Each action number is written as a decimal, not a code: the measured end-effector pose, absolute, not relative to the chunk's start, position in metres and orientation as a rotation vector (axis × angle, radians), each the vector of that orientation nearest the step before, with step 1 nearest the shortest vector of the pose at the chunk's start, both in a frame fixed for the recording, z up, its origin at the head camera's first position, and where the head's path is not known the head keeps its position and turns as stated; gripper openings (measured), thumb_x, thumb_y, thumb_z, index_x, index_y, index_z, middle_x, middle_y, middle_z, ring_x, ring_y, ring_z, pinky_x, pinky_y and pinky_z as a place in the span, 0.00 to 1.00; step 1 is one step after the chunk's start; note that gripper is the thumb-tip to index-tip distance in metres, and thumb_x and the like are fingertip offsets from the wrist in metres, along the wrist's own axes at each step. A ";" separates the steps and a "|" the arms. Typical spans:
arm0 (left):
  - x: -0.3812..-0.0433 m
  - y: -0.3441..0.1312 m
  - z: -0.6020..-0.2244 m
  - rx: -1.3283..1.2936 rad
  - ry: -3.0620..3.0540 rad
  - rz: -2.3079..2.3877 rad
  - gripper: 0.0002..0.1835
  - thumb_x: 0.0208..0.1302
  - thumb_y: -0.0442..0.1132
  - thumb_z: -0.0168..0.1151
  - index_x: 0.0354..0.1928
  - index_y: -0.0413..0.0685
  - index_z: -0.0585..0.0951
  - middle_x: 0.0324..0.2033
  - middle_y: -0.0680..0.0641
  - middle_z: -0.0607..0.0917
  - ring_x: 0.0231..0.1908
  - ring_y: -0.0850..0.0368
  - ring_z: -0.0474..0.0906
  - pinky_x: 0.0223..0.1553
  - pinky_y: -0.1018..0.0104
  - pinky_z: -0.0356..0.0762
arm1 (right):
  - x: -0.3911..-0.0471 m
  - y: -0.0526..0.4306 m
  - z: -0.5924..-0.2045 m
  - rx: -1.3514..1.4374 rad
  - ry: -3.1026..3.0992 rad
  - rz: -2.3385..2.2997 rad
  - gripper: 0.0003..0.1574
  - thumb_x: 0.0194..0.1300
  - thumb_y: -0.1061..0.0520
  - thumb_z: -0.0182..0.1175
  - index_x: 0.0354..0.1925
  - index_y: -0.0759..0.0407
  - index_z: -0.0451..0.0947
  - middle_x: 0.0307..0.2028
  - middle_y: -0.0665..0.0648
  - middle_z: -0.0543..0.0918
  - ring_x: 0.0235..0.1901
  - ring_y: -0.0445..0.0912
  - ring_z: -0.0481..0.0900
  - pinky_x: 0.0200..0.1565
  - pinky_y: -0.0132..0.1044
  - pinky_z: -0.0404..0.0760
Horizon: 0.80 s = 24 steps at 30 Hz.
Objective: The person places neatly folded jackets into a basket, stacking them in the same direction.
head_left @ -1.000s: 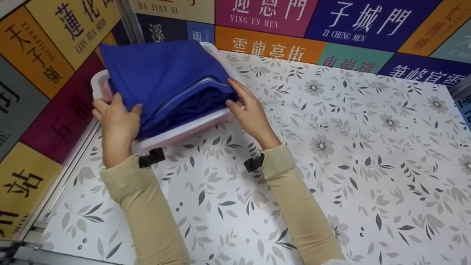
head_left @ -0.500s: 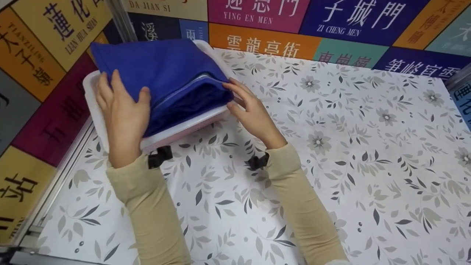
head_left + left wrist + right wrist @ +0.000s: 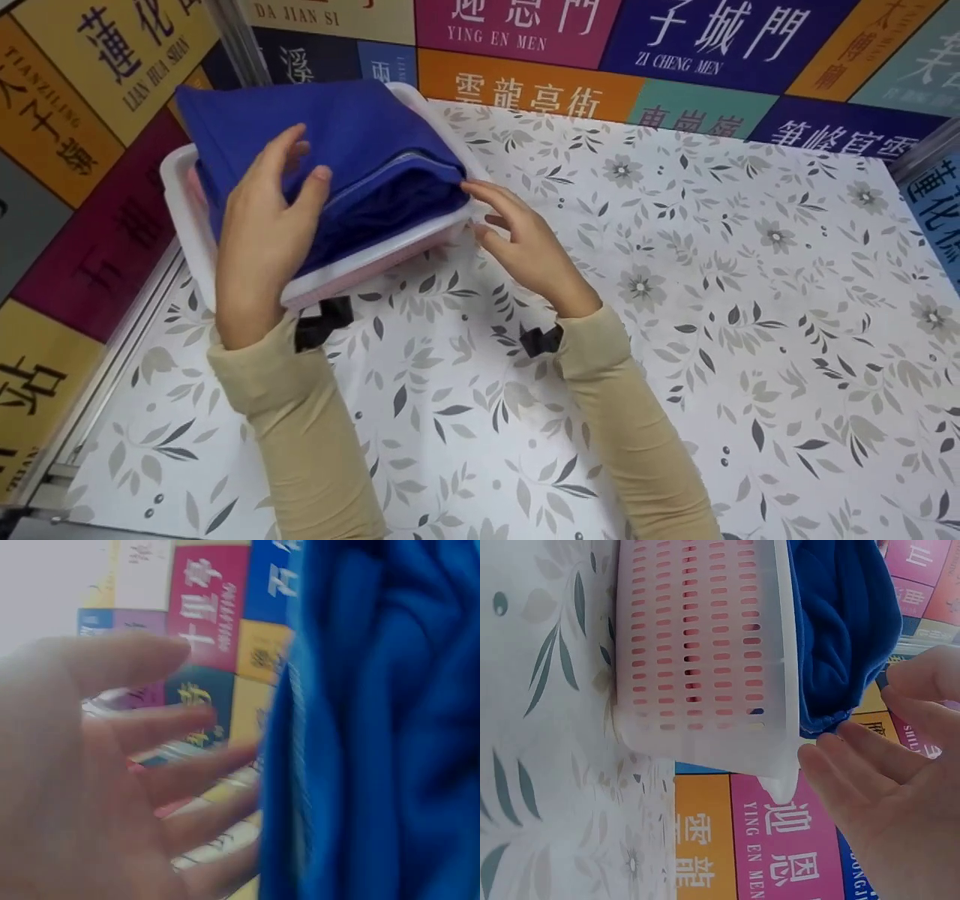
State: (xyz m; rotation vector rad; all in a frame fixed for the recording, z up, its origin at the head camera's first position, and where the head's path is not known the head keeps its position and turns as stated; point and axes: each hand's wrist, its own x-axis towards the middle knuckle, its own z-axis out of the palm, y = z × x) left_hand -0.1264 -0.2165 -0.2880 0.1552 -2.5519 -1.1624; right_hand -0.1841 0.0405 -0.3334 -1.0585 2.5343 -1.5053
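Observation:
A folded blue cloth (image 3: pixel 352 120), with a pale line along its near fold, lies in a white plastic basket (image 3: pixel 397 247). Over the cloth's left part hovers my left hand (image 3: pixel 262 232), fingers extended and thumb apart. In the left wrist view that palm stands beside the blue folds (image 3: pixel 375 727), holding nothing. My right hand (image 3: pixel 532 247) is at the basket's near right corner, its fingertips right at the cloth's edge. The right wrist view shows those loosely bent fingers (image 3: pixel 870 754) at the cloth's lower corner, beside the basket's slotted wall (image 3: pixel 705 660). Pink shows through the slots.
The table (image 3: pixel 720 300) has a white cover printed with grey leaves and flowers. Panels with coloured lettering (image 3: pixel 517 30) rise behind it and on the left. A metal rail (image 3: pixel 127 330) runs along the left edge. Black wrist mounts (image 3: pixel 322 322) sit at both cuffs.
My left hand has left the basket's left rim and moved right, up over the cloth. The right hand has eased slightly off the cloth's corner. The view has shifted a little.

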 end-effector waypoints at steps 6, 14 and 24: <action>-0.125 -0.200 -0.279 -0.021 -2.504 -1.198 0.20 0.63 0.52 0.49 0.57 0.61 0.71 0.50 0.56 0.76 0.48 0.65 0.72 0.47 0.68 0.69 | -0.191 0.058 -0.351 -1.142 2.608 -1.380 0.27 0.65 0.59 0.49 0.62 0.53 0.62 0.61 0.48 0.63 0.61 0.37 0.56 0.56 0.34 0.64; -0.131 -0.176 -0.278 -0.235 -2.573 -1.146 0.19 0.63 0.52 0.48 0.55 0.59 0.73 0.47 0.58 0.77 0.44 0.69 0.73 0.44 0.71 0.70 | -0.188 0.083 -0.364 -1.189 2.688 -1.192 0.28 0.66 0.53 0.49 0.63 0.46 0.61 0.62 0.47 0.62 0.62 0.39 0.56 0.58 0.39 0.61; -0.138 -0.145 -0.285 -0.442 -2.668 -1.059 0.19 0.64 0.51 0.47 0.56 0.58 0.72 0.45 0.57 0.77 0.43 0.69 0.72 0.46 0.69 0.68 | -0.187 0.115 -0.372 -1.070 2.768 -1.075 0.29 0.65 0.45 0.48 0.63 0.45 0.61 0.62 0.46 0.62 0.62 0.42 0.57 0.60 0.43 0.58</action>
